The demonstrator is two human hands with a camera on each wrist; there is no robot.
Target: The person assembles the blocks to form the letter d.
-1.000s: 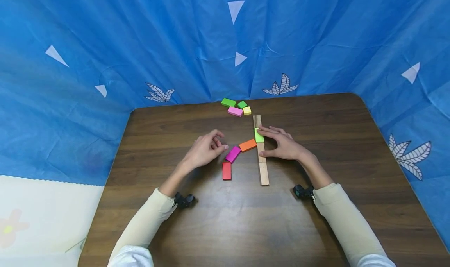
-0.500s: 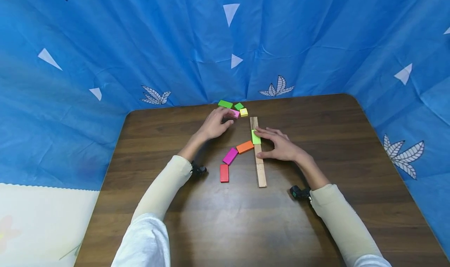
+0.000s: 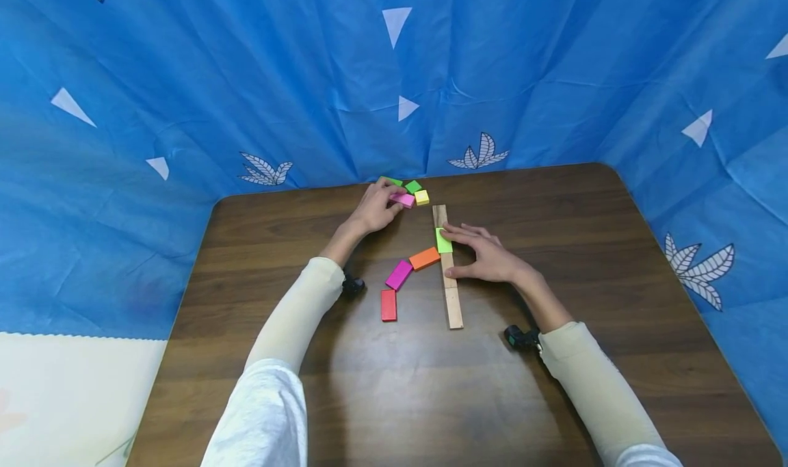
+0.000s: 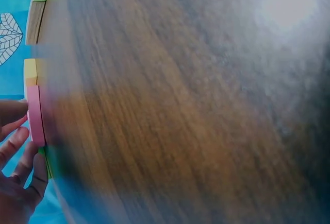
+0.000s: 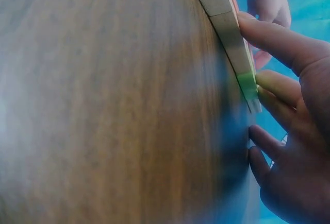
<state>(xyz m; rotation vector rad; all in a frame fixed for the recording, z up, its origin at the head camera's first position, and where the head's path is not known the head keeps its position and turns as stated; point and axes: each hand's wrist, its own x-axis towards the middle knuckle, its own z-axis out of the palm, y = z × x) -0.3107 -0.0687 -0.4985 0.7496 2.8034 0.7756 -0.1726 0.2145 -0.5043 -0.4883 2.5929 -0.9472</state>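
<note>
At the far edge of the table my left hand (image 3: 372, 208) is at the pink block (image 3: 403, 199), thumb on its near side and fingers at its far side. The left wrist view also has the fingers against the pink block (image 4: 36, 116). My right hand (image 3: 486, 254) touches a straight row of wooden blocks (image 3: 453, 308) with its fingertips. One finger rests on the lime green block (image 3: 444, 240) in that row, and the thumb meets a plain block below it. An orange block (image 3: 425, 258), a magenta block (image 3: 399, 275) and a red block (image 3: 388, 305) curve away from the row.
Beside the pink block lie a yellow block (image 3: 421, 197), a small green block (image 3: 413, 187) and a longer green block (image 3: 394, 181), which the left hand partly covers. A blue curtain (image 3: 345, 77) hangs behind the brown table (image 3: 554, 200).
My left hand has moved from beside the magenta block, away to the far edge, and closed in on the pink block. The right hand stays at the row.
</note>
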